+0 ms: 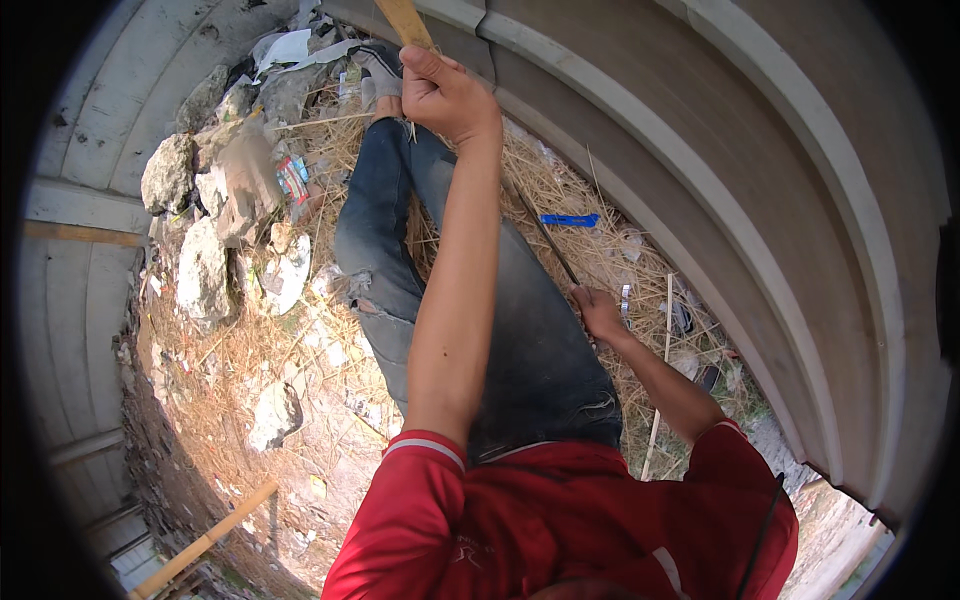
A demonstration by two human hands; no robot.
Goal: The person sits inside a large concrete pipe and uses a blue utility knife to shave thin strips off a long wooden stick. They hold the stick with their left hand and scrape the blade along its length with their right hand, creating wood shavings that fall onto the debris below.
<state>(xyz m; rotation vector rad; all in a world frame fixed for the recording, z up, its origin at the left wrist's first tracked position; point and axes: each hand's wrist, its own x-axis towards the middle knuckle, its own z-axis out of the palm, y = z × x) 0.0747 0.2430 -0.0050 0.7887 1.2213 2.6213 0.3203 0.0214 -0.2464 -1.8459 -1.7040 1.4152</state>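
Note:
My left arm reaches up to the top of the head view, where my left hand point(452, 97) is closed round the lower end of a yellowish wooden slat point(403, 20). The slat's upper part runs out of the picture. Lower on the right, beside my thigh, my right hand point(600, 313) is closed on a thin dark rod point(548, 238), its fingers partly hidden. The rod slants up and to the left over dry straw, and its far end is hard to make out behind my leg.
Corrugated metal sheeting point(720, 170) curves along the right. Rocks point(203, 270) and rubbish lie on the left, with a pale panelled wall point(90, 300) behind. A blue strip point(569, 220) rests on the straw. A wooden pole point(205, 540) slants across the lower left.

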